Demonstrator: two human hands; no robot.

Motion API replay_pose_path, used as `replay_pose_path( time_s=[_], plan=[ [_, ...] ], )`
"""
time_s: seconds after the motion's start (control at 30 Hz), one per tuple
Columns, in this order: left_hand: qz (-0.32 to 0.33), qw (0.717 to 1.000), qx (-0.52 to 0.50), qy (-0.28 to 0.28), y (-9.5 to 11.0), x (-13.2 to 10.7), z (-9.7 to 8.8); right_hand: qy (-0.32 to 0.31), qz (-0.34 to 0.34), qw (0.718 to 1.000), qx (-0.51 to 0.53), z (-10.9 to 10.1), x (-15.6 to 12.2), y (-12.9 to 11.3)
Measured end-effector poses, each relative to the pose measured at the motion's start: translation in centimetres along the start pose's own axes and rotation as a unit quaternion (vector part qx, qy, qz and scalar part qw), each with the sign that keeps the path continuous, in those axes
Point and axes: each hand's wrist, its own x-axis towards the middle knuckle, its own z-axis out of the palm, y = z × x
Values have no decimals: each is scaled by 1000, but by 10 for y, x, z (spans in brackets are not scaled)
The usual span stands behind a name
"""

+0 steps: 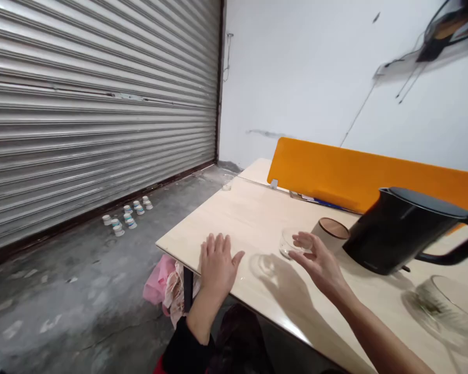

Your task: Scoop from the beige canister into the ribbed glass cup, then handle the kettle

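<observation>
So the left hand [217, 264] is laid flat, fingers spread wide, on the pale wooden surface [253, 213] near its front edge, holding nothing, probably just for support. The right hand [317, 261] is held open and loosely curled, fingertips just beside a small clear glass cup [289, 242], which is set upright on the surface and looks empty, though it's a bit blurred. Another clear glass [264, 264] is seen between the hands. A black electric kettle [403, 228] is parked right behind, next to a round wood-lidded canister [333, 231], so everything is kept within reach
</observation>
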Motion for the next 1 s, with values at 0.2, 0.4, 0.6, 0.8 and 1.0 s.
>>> replay_pose_path(
  time_s=[0.2,0.4,0.6,0.8,1.0],
  plan=[
    [-5,999,-44,6,5,1,0,-24,-21,997,77,102,113,-15],
    [-14,996,-89,-14,4,4,1,-4,-6,998,61,198,192,-5],
    [-22,991,-130,-25,4,5,1,-1,7,999,41,246,235,5],
    [-24,988,-148,-24,4,6,2,12,12,1000,8,270,259,-2],
    [-20,989,-147,-21,5,6,11,30,24,999,-25,278,267,-10]
  ],
)
